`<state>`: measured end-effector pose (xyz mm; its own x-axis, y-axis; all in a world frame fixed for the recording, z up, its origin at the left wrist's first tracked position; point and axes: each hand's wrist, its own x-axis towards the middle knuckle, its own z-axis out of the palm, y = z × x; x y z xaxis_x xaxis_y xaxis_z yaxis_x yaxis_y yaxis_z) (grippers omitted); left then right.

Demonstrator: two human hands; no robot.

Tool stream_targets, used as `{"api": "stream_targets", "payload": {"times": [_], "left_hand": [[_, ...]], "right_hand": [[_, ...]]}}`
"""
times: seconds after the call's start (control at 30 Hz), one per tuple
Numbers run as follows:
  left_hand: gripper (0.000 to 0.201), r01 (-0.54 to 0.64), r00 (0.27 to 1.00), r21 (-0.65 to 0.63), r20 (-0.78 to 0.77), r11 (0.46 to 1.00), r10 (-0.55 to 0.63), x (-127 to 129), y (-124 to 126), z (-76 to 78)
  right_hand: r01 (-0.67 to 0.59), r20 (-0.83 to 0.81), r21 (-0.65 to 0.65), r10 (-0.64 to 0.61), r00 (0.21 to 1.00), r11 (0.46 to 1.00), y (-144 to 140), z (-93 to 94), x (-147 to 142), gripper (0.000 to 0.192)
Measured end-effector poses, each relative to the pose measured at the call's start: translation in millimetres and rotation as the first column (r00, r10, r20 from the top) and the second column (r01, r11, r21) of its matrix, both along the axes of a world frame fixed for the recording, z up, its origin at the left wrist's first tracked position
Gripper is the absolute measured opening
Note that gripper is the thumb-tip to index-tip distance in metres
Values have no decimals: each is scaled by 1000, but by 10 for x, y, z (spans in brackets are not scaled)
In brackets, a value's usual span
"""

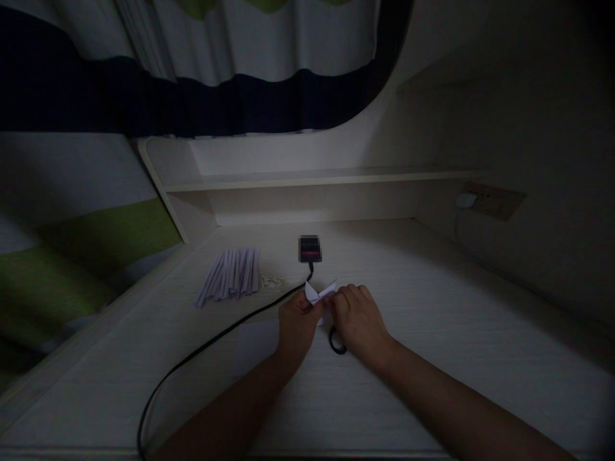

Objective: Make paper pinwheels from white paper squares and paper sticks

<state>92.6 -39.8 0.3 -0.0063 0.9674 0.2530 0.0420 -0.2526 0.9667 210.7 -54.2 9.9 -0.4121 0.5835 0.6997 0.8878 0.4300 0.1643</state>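
Brightness: very dim, underexposed throughout.
Light source: faint glow on the desk (432, 307) centre.
Shadows: corners nearly black.
Distortion: wide-angle bending at edges.
Blur: small pixelated patch mid-frame.

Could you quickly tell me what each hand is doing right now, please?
Left hand: closed, pinching the small paper piece.
Right hand: closed on the same paper piece, above a black ring-shaped thing on the desk.

No text, label, brand, number or sign can be read anywhere. The small black device (309, 249) on the desk (432, 358) shows a reddish patch on its face, but it is blurred beyond reading.
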Motion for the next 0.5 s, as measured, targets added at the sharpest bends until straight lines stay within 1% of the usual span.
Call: {"api": "stream_targets", "payload": {"times": [0.2, 0.37, 0.5], "left_hand": [[13, -8, 1000, -34, -24, 999, 7, -5, -2, -21], [9, -52, 997, -35, -54, 998, 50, 2, -18, -44], [10, -11, 1000, -35, -20, 999, 11, 13, -17, -41]], "right_hand": [[26, -54, -34, -28, 998, 999, 7, -37, -21, 22], [51, -74, -56, -55, 996, 997, -2, -38, -33, 23], [49, -46, -21, -50, 998, 999, -11, -35, -47, 21]]}}
